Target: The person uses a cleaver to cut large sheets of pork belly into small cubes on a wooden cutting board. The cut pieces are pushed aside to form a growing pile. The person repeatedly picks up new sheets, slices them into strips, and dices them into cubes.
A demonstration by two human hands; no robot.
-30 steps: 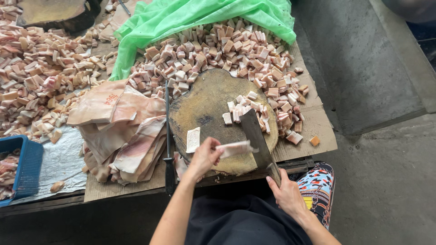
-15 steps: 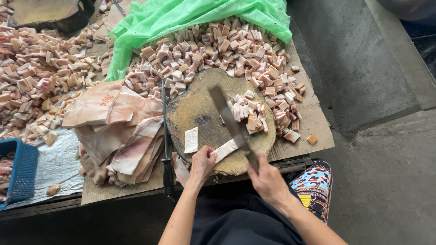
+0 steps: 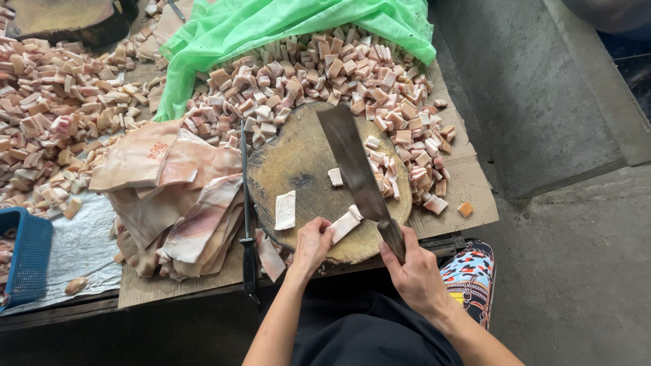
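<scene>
At the far left edge, 1 blue basket (image 3: 24, 261) sits on a grey sheet (image 3: 78, 247). Above it a wide spread of cut meat cubes (image 3: 51, 115) covers the surface. Next to the right, a stack of large skin-on meat slabs (image 3: 173, 196) lies on flattened cardboard (image 3: 180, 288). A long sharpening steel (image 3: 245, 203) lies between the stack and the round wooden chopping block (image 3: 298, 163), touching the block's left rim. A green plastic sheet (image 3: 271, 27) is bunched at the top, above a second pile of cubes (image 3: 319, 74).

On the block, 1 flat white piece (image 3: 285, 210) lies left of centre and 1 small cube (image 3: 335, 177) lies near the middle.

The left hand (image 3: 310, 245) rests at the block's near edge, fingers curled and pressed down on the near end of a pale meat strip (image 3: 346, 222). The strip lies on the near part of the block, its far end touching the blade.

The cleaver (image 3: 352, 163) runs diagonally across the block, blade flat-side up. The right hand (image 3: 415, 271) is closed tightly around the cleaver handle (image 3: 392, 237) at the block's near right edge.

Right of the blade, more cut cubes (image 3: 386, 173) sit on the block, and 1 stray cube (image 3: 465, 209) lies on the cardboard at the far right.
</scene>
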